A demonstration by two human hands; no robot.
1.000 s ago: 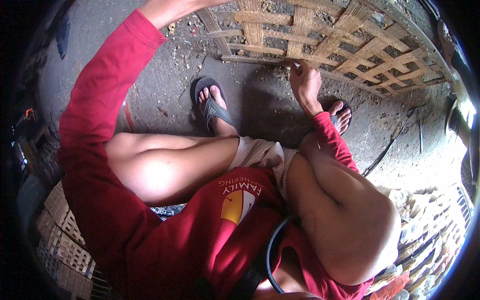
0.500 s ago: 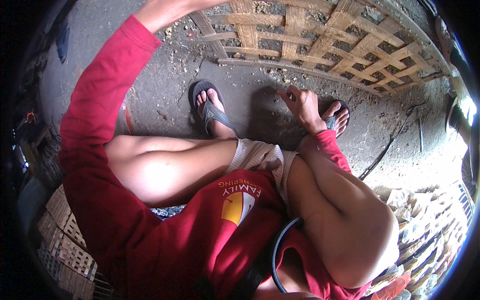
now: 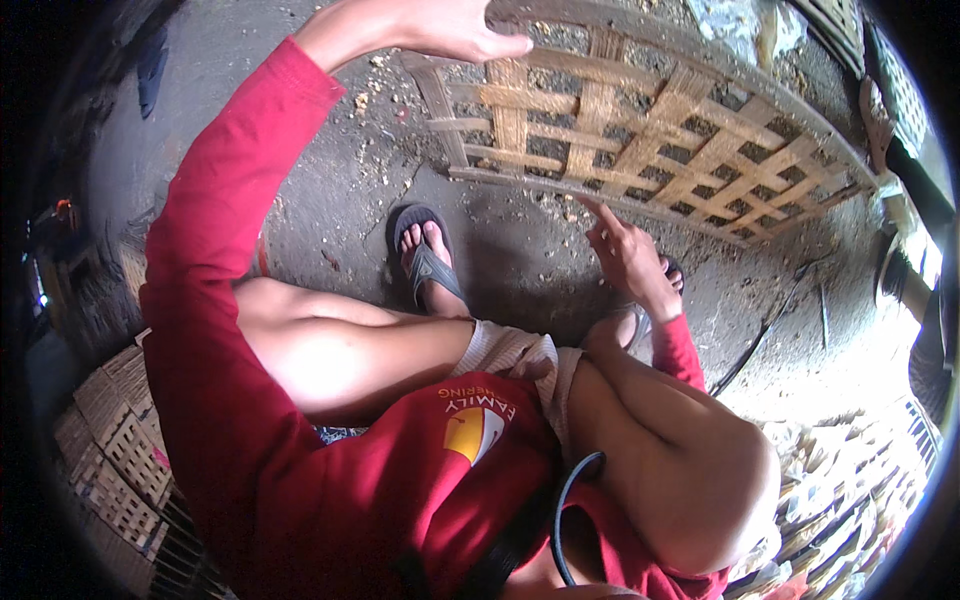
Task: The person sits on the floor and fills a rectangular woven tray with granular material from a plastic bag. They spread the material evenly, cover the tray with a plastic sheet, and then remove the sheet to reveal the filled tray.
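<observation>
A woven bamboo panel (image 3: pixel 620 125) with a frame of thin strips stands tilted in front of me. My left hand (image 3: pixel 440 28) is at its upper left edge, the thumb stretched along the frame and the other fingers gripping behind it, partly hidden. Below the panel's lower edge is my right hand (image 3: pixel 632 262). Its index finger reaches out toward that edge, the others are loosely bent, and nothing shows in it. Whether the fingertip touches the strip I cannot tell.
Crumbs and bits litter the grey floor (image 3: pixel 330 215). A dark thin strip (image 3: pixel 765 330) lies to the right. Pale plastic-like scraps (image 3: pixel 850 500) are heaped at lower right, and woven bamboo pieces (image 3: pixel 115 470) are stacked at lower left. My sandalled foot (image 3: pixel 428 255) is beneath the panel.
The panel sits lower in view, with more of my left hand showing. My right hand has moved slightly right and down, and its index finger has straightened toward the panel's lower edge.
</observation>
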